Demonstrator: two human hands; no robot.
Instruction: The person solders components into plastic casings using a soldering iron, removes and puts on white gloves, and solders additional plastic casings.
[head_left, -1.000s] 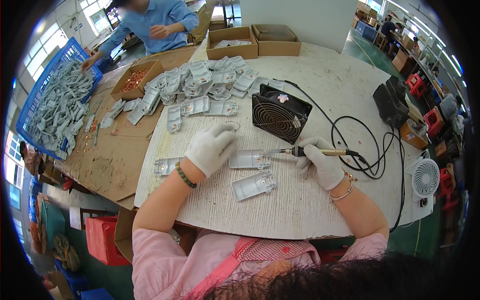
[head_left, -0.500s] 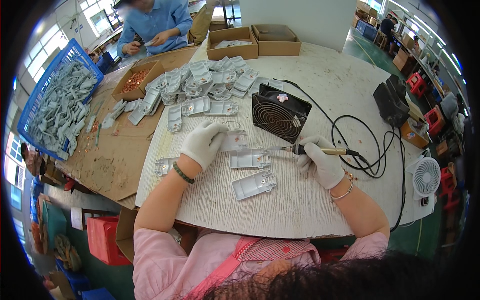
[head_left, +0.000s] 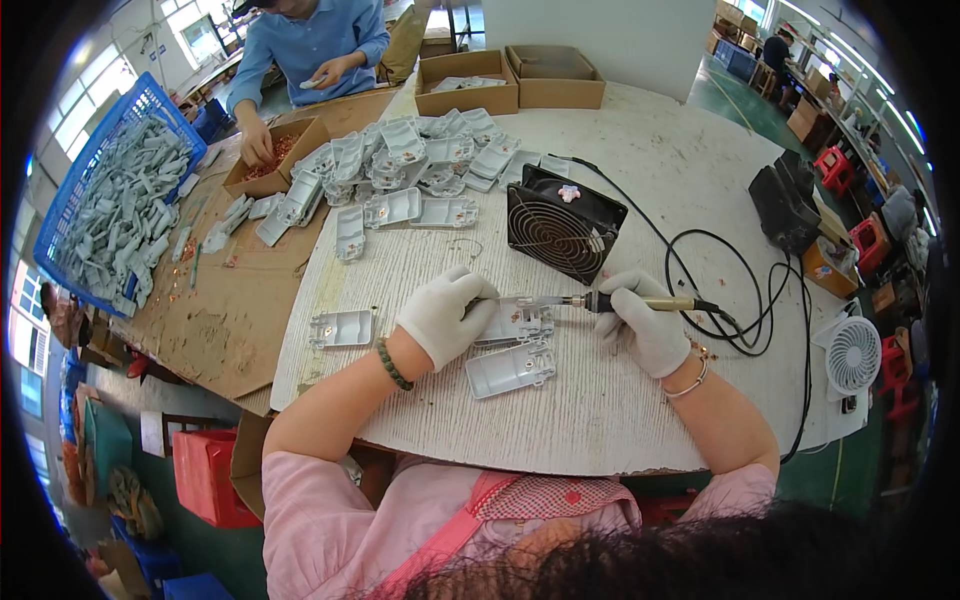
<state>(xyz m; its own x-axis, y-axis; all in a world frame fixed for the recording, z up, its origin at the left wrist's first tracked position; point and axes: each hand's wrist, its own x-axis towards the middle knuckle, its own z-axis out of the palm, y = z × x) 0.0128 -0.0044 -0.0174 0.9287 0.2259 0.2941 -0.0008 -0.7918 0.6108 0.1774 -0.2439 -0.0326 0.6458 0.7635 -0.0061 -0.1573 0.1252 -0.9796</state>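
My left hand, in a white glove, pinches a pale grey plastic housing. That piece overlaps another grey housing lying on the table. A soldering iron is gripped in my gloved right hand, its tip pointing left at the held piece. Whether the tip touches it I cannot tell. Just below lies a shallow grey housing, open side up. One more housing rests left of my left wrist. Beyond my hands stands a black square fan.
Many grey housings are heaped at the back. A blue basket of grey parts stands far left, near a cardboard box of copper-coloured bits. Black cable loops on the right beside a small white fan. A co-worker sits opposite.
My left hand has moved right and toward me, bringing its piece over the housing on the table. The right hand stays put. The co-worker's hand has reached into the box of copper-coloured bits.
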